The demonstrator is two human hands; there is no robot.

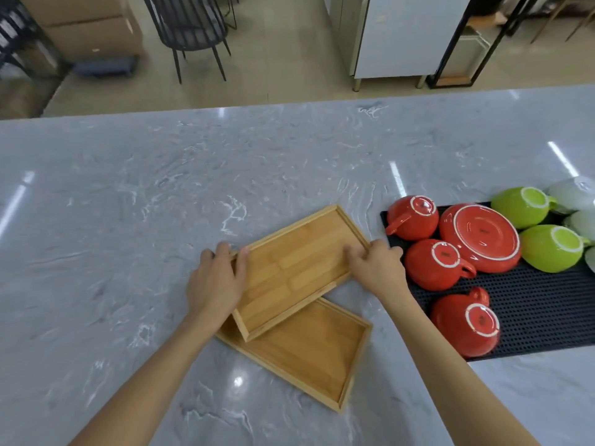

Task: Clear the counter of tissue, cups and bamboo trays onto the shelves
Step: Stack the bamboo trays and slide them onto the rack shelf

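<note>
1. Nearest on the grey marble counter [112, 220] sits a flat rectangular bamboo tray [309, 352].
2. A second, smaller bamboo tray [296, 268] lies skewed, overlapping it; the left hand [215, 281] and right hand [376, 268] each grip a side.
3. Off to the right, upside-down red cups [434, 263], a red saucer [479, 236] and green cups [521, 206] crowd a black mesh mat [531, 304].

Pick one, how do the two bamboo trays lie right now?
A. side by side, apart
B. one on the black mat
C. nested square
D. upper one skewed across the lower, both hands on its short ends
D: the upper bamboo tray sits askew over the lower bamboo tray, gripped by the left hand and right hand at opposite short ends.
</note>
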